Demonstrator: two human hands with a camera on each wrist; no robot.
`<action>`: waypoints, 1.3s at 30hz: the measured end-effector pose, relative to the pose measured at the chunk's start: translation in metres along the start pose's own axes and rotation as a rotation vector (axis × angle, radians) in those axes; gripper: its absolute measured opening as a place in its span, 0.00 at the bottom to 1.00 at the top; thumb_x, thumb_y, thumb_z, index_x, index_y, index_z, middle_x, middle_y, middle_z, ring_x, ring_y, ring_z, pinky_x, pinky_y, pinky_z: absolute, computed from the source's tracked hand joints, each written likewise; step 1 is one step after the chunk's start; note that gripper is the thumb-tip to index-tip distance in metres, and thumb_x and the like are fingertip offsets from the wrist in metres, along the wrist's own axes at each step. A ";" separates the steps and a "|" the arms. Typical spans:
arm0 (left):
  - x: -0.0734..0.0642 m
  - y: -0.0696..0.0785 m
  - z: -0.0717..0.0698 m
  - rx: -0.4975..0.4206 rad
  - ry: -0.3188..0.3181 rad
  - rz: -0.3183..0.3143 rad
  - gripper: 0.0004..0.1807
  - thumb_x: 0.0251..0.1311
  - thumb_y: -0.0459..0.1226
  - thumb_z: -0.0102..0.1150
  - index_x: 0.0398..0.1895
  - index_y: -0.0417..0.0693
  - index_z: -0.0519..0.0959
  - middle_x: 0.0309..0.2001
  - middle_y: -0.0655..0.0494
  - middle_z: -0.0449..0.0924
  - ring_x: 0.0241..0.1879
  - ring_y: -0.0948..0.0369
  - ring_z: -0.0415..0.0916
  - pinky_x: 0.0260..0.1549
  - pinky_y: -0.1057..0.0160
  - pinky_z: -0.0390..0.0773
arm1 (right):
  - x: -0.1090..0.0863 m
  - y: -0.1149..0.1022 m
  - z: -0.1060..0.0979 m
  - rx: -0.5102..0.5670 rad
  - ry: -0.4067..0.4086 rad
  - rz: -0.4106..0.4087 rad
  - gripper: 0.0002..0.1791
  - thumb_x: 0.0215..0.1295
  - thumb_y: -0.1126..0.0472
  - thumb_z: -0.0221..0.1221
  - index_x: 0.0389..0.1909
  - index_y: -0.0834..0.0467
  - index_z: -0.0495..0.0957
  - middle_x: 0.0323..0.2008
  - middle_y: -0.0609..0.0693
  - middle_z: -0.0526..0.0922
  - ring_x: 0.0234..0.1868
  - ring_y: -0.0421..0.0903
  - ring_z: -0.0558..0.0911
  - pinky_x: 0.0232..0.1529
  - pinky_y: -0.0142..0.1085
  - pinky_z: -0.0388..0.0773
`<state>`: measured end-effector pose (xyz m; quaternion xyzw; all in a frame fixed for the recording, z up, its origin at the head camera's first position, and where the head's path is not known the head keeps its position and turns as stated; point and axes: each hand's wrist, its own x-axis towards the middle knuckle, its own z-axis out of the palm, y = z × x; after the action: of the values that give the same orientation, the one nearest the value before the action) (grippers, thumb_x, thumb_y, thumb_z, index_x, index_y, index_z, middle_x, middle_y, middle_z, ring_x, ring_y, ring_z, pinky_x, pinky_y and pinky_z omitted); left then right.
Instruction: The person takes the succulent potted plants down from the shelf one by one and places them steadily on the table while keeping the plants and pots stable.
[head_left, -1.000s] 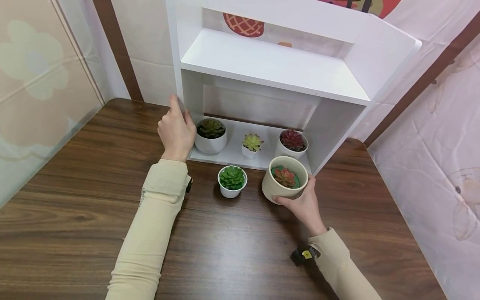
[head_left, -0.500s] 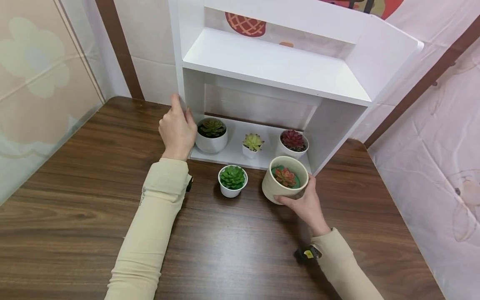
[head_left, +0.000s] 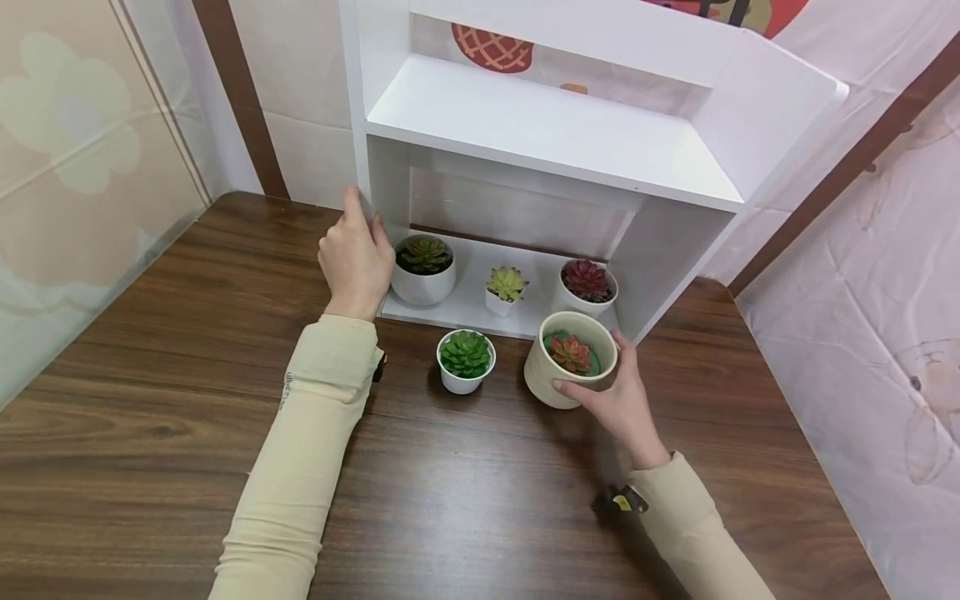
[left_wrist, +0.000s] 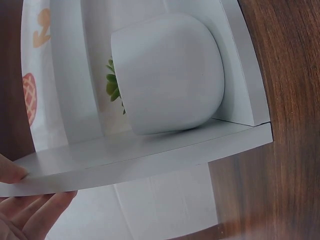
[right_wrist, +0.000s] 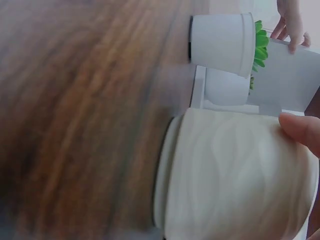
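My left hand point(head_left: 355, 262) grips the left side panel of a white shelf point(head_left: 525, 125); in the left wrist view the thumb point(left_wrist: 11, 171) lies on the inner face, fingers outside. A cream pot point(right_wrist: 240, 175) with a red-green succulent point(head_left: 570, 353) stands on the table before the shelf's right end. Around its right side curves my right hand point(head_left: 618, 408), thumb at the near wall and fingers at the far right rim. Left of it, a small white pot point(head_left: 461, 384) holds a green succulent point(head_left: 465, 354).
Inside the lower shelf stand a white pot with a dark green succulent point(head_left: 424, 254), a tiny pot with a yellow-green one point(head_left: 506, 283) and a pot with a dark red one point(head_left: 587, 279). The wooden table point(head_left: 450, 500) extends towards me; fabric walls surround it.
My right hand and forearm have shifted slightly right, its thumb sliding along the cream pot's wall. The pot stays in place, and the left hand keeps its hold.
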<state>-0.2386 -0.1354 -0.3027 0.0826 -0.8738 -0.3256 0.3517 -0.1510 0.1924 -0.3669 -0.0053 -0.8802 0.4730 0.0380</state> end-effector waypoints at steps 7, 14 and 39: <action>0.001 0.000 0.001 0.001 -0.002 0.012 0.16 0.69 0.37 0.47 0.55 0.36 0.65 0.41 0.29 0.81 0.37 0.32 0.79 0.34 0.37 0.73 | 0.000 -0.011 -0.004 -0.057 -0.018 -0.005 0.61 0.46 0.49 0.74 0.74 0.57 0.45 0.71 0.60 0.57 0.72 0.55 0.59 0.68 0.53 0.55; 0.001 -0.001 0.001 0.010 -0.004 0.012 0.17 0.70 0.38 0.46 0.55 0.37 0.65 0.41 0.30 0.81 0.37 0.32 0.79 0.34 0.37 0.74 | 0.003 -0.015 -0.002 -0.121 0.010 -0.077 0.56 0.46 0.49 0.74 0.72 0.58 0.53 0.68 0.61 0.59 0.67 0.56 0.63 0.65 0.53 0.60; 0.001 -0.002 0.000 -0.003 -0.001 0.010 0.16 0.69 0.37 0.47 0.55 0.36 0.66 0.40 0.30 0.81 0.37 0.32 0.79 0.33 0.37 0.74 | 0.004 -0.042 0.004 -0.210 0.048 -0.285 0.53 0.44 0.48 0.75 0.70 0.56 0.59 0.71 0.61 0.54 0.70 0.57 0.59 0.63 0.55 0.61</action>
<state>-0.2393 -0.1372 -0.3030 0.0775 -0.8740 -0.3251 0.3529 -0.1542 0.1661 -0.3335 0.1043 -0.9154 0.3682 0.1249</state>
